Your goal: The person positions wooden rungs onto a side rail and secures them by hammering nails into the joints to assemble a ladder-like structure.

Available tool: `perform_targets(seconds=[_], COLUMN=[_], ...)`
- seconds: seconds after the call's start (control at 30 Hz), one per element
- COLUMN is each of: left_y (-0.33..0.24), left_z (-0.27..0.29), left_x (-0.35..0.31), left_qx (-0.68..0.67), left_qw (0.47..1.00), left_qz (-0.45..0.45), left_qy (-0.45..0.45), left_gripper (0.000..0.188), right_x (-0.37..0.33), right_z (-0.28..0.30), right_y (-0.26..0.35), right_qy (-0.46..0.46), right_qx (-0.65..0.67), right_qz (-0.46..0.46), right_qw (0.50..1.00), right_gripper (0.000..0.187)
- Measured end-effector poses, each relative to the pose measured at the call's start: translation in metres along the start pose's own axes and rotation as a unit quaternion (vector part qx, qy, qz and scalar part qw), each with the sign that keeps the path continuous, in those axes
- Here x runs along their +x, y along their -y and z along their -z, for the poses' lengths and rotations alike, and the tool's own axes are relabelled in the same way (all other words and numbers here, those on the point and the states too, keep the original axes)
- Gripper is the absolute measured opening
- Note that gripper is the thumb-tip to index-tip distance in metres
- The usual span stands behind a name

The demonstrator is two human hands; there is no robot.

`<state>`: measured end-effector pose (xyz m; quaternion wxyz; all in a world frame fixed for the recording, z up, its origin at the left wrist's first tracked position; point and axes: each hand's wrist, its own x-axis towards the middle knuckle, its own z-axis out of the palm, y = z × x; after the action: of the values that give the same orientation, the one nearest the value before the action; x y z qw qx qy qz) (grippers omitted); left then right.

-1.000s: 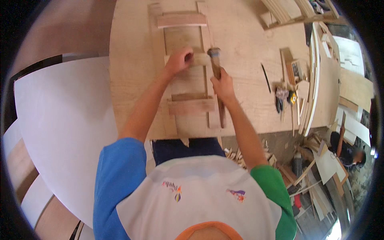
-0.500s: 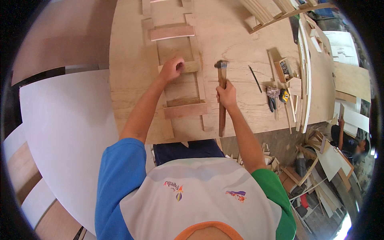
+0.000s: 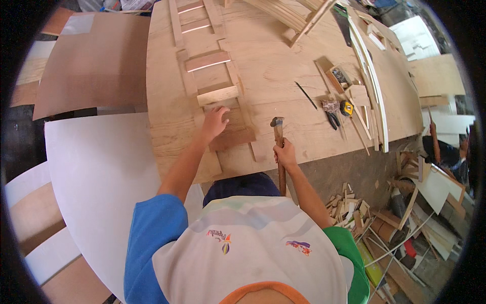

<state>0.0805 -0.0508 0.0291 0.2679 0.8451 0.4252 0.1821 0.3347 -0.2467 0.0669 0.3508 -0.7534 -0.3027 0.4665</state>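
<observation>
My right hand (image 3: 285, 153) is wrapped round the wooden handle of a hammer (image 3: 279, 130), its head up and pointing away from me near the table's front edge. My left hand (image 3: 216, 122) is open, thumb and fingers apart, over the gap between two cross slats of a ladder-like wooden frame. Just beyond its fingers lies a pale slat (image 3: 217, 95); a browner slat (image 3: 234, 139) is on the near side, partly behind the hand. Farther along the frame is another slat (image 3: 208, 61). Whether the left hand touches the wood cannot be made out.
The frame lies on a large plywood table (image 3: 273, 66). To the right are a pencil (image 3: 306, 95), pliers (image 3: 332, 119), a yellow tape measure (image 3: 347, 108), a small wooden box (image 3: 338, 77) and long strips (image 3: 372, 76). Wood scraps (image 3: 349, 207) cover the floor; another person's arm (image 3: 435, 142) shows far right.
My left hand has come off the pale slat toward me, and its fingers have spread. My right hand has brought the hammer nearer the table's front edge. The whole view has shifted.
</observation>
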Motion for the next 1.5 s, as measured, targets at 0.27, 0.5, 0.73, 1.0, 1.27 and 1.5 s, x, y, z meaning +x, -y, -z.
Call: perform_targets(seconds=[0.27,0.5,0.73,1.0,1.27,1.5], left_y=[-0.027,-0.088,-0.141,-0.236,-0.336,-0.357], left_z=[-0.02,-0.019,-0.059,-0.136,-0.204,-0.239], left_x=[-0.065,-0.077,-0.015,0.083,0.173,0.223], left_qx=[-0.168,-0.148,-0.217,-0.248,-0.208,-0.149], left_qw=[0.982,0.985,0.974,0.963,0.966,0.969], left_qz=[0.07,0.074,0.062,0.045,0.029,0.049], left_qy=[-0.04,-0.04,0.026,0.098,0.151,0.189], left_gripper=[0.023,0.024,0.024,0.023,0.02,0.022], right_x=[-0.066,-0.078,-0.037,0.065,0.136,0.192], right_z=[0.016,0.055,0.112,0.241,0.361,0.406], right_y=[-0.021,-0.023,-0.022,-0.064,-0.065,-0.053], right_qy=[-0.008,-0.051,-0.136,-0.188,-0.073,0.014], right_qx=[0.046,0.026,0.022,-0.069,0.033,0.246], right_qz=[-0.021,-0.023,0.076,0.167,0.135,0.152], right_qw=[0.999,0.998,0.988,0.965,0.988,0.957], right_gripper=[0.022,0.019,0.041,0.047,0.033,0.052])
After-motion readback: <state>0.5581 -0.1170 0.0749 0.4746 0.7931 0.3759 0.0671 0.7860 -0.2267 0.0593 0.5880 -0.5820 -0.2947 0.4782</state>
